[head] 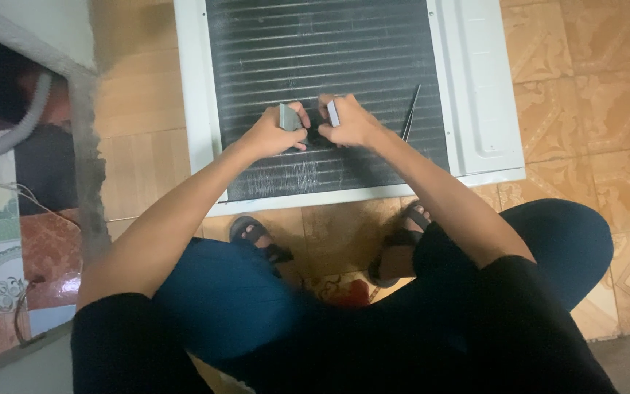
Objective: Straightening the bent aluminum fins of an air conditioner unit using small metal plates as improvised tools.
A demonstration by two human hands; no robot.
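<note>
Your left hand (pixel 275 133) and right hand (pixel 350 120) each pinch a small gray comb (pixel 288 117) upright, teeth bearing on the floor-laid air conditioner's fins (pixel 315 58).

We see a dark metal fin grille (pixel 315 51), finely ribbed and matt, scuffed pale near its lower edge, set in a smooth white painted frame (pixel 475 87). Each hand grips a small grey metal piece (pixel 288 117). The glossy patterned floor tiles (pixel 592 109) contrast with matt dark cloth trousers (pixel 227 299).

patterned floor tiles (pixel 607 124), grey hose (pixel 16 131), black sandals (pixel 257 237)
</note>
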